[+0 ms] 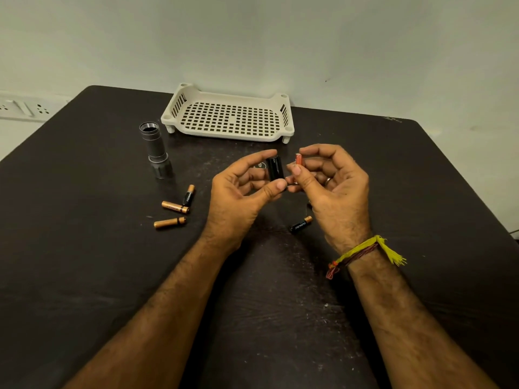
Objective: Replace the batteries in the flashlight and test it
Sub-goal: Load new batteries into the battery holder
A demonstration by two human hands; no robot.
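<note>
Hands at mid-table: left hand (247, 186) pinches a black battery holder (274, 167), right hand (325, 181) grips a battery (299, 160) beside it. Flashlight (156, 148) stands opened toward the far-left corner; reloading looks underway, with reassembly and testing remaining.

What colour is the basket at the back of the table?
The basket is off-white, with a grid of holes. The head view shows it.

Table top (112, 276): matt black, scuffed, dusty.
Basket (193, 94): cream plastic, perforated.
Flashlight body (155, 147): grey metal, satin; threaded rim.
Batteries (174, 206): glossy copper-and-black wrap.
Battery holder (274, 167): glossy black plastic.
</note>
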